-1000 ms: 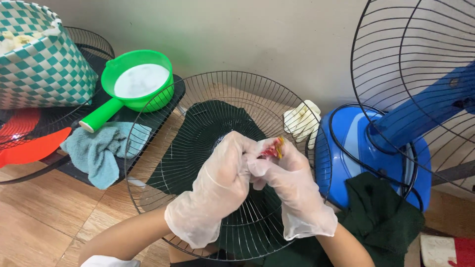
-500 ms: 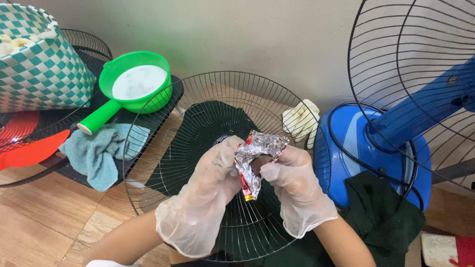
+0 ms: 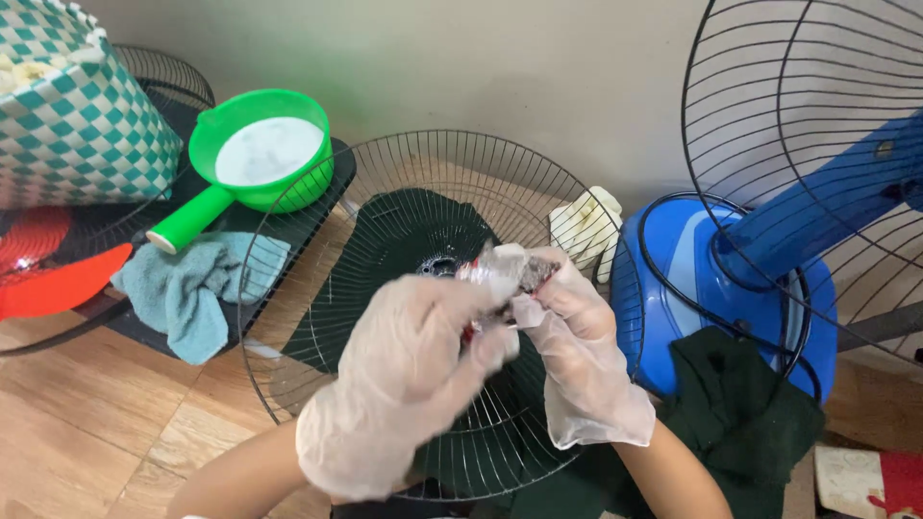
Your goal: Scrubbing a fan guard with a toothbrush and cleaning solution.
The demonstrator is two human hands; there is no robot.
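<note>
Both my hands wear thin clear plastic gloves. My left hand (image 3: 409, 380) and my right hand (image 3: 577, 351) meet above a round black wire fan grille (image 3: 288, 317) lying on the floor. Together they pinch a small crumpled silvery foil wrapper (image 3: 505, 274) with a bit of red showing; my left fingers cover most of it. A dark green cloth (image 3: 404, 226) lies under the grille.
A green ladle-shaped scoop (image 3: 260, 159) with whitish liquid sits on a black tray at the left, beside a light blue rag (image 3: 197, 288) and a green-checked bag (image 3: 72, 115). A blue fan base (image 3: 707, 279) and upright grille stand at the right. A cream cloth (image 3: 586, 226) lies by the wall.
The foil wrapper was spread wider half a second ago; now it is bunched smaller between my fingers, and my left hand has moved up over it, closer to the camera.
</note>
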